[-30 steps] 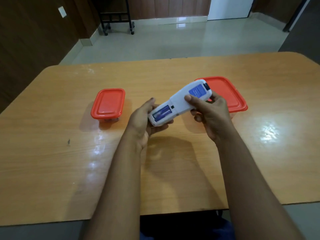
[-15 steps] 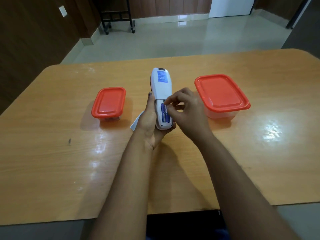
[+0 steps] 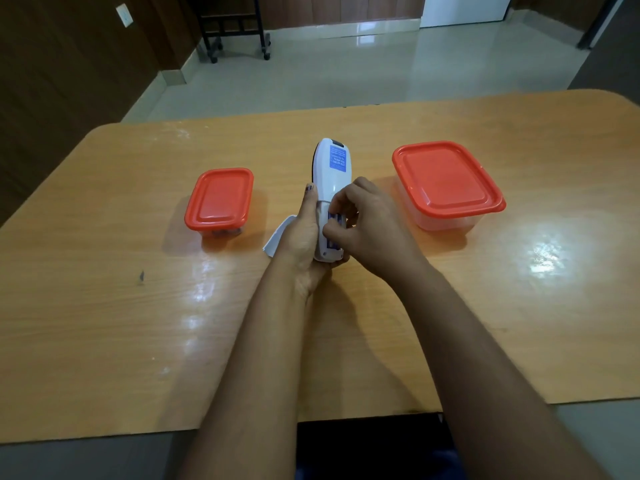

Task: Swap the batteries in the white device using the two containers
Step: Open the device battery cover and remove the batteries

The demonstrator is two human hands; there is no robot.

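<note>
White device (image 3: 331, 174) cradled in clasping left hand (image 3: 302, 237), right hand (image 3: 367, 226) fingertips pinching at its batteries (image 3: 333, 221).

Glossy wood-grain table (image 3: 104, 323); smooth plastic white device (image 3: 330, 174), orange lids (image 3: 446, 178).

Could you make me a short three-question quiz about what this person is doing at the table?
1. True or false: both containers, the small one and the large one, have their orange lids on.
2. Which hand holds the white device steady? A) left hand B) right hand C) neither
3. Fill in: the right hand's fingers are at the open battery ______ of the device, where blue batteries show.

Key:
1. True
2. A
3. compartment
</note>
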